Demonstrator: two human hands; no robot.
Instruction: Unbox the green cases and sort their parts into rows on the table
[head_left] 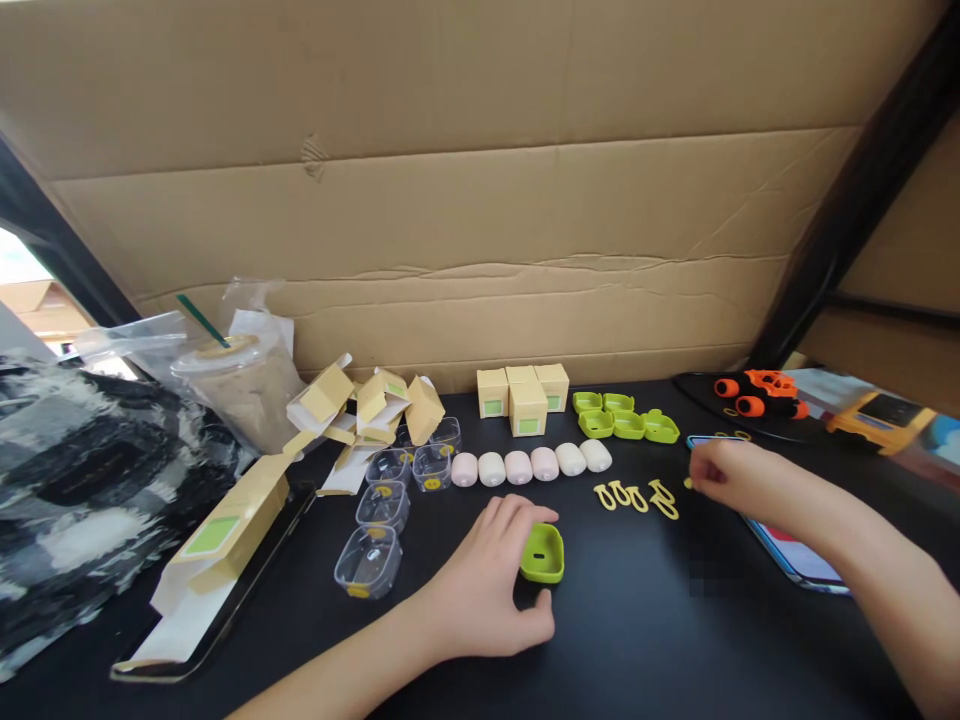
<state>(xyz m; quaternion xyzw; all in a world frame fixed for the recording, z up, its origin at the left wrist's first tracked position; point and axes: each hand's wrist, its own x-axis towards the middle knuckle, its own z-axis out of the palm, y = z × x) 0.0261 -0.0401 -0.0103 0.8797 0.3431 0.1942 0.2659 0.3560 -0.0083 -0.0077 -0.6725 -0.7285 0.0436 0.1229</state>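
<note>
A lime-green case shell [551, 562], hollow side up with a small slot in its floor, lies on the black table. My left hand [491, 580] curves around its left side, index finger at the far edge and thumb spread apart below the near edge. At the right, my right hand [716, 474] is closed in a pinch, and a bit of something yellow shows at its fingertips; most of it is hidden. Several pale yellow loop straps [636, 499] lie to the left of that hand. Under my right forearm, a phone [799, 560] is partly covered.
Pink and white rounded cases [518, 467] form a row behind my left hand. Behind them stand small boxes [529, 410] and green case shells [628, 425]. Clear containers [369, 562], opened cartons [247, 510] and a drink cup [236, 385] are leftward. An orange toy car [769, 390] sits back right.
</note>
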